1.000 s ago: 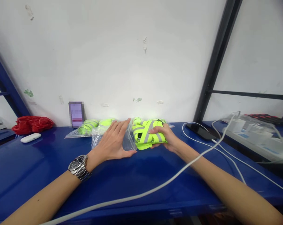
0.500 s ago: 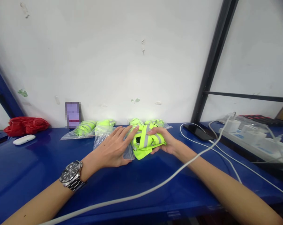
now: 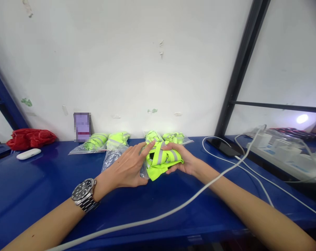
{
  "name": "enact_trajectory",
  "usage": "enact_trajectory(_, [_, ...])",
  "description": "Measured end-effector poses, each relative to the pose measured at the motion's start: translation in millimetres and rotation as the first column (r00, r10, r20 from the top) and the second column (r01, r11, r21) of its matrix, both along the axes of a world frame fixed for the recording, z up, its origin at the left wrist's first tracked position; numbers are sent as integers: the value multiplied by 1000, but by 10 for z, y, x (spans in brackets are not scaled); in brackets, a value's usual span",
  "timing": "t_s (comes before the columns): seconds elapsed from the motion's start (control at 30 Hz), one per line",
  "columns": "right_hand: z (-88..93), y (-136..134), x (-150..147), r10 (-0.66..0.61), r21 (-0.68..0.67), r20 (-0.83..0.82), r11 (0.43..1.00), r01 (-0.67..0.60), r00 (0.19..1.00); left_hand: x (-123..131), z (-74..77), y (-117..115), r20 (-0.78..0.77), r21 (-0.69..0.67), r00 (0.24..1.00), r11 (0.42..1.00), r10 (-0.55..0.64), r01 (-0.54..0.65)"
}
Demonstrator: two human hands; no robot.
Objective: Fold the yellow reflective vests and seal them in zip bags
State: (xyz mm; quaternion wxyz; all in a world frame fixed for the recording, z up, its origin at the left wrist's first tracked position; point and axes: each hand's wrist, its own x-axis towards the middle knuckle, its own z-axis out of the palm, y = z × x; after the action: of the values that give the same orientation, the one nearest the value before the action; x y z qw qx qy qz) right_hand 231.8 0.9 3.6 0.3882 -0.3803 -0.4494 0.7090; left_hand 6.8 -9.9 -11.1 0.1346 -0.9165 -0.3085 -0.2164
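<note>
A folded neon-yellow reflective vest with grey stripes is held above the blue table. My right hand grips its right side, thumb on top and fingers underneath. My left hand, with a metal watch on the wrist, is closed on a clear plastic bag. The bag's edge lies against the vest's left side; how far the vest sits inside it is hidden by my fingers. More clear plastic shows behind my left hand.
Bagged yellow bundles line the wall. A phone-like screen leans there, left of a white cable crossing before me. At left sit a red bag and white case; at right, a phone and power strip.
The vest and right hand have shifted slightly left, toward the bag in my left hand. The whole view has moved a little. Both grips stay the same.
</note>
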Motion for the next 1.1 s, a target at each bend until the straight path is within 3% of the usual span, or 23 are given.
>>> enact_trajectory(0.27, [-121, -13, -71, 2, 52, -20, 999, -1, 1000, 47, -21, -17, 119, -78, 992, 995, -52, 62])
enact_trajectory(0.47, [-152, -78, -169, -68, 128, -35, 989, 72, 997, 73, -60, 36, 172, 20, 979, 994, -106, 104])
enact_trajectory(0.63, [-178, -34, -175, -114, 148, -12, 982, 115, 993, 61, -70, 41, 99, 25, 993, 998, -65, 63])
enact_trajectory(0.8, [-171, 9, -122, -112, 154, -12, 982, 112, 994, -78, 68, 38, 17, -127, 997, 989, -70, 72])
enact_trajectory(0.93, [-149, 11, -89, -57, 85, 14, 995, 56, 998, -194, 117, 93, -32, -150, 998, 987, 46, -51])
enact_trajectory(1.1, [-104, -2, -68, -8, 23, 61, 1000, 6, 998, -199, 123, 141, -128, -65, 981, 986, 144, -153])
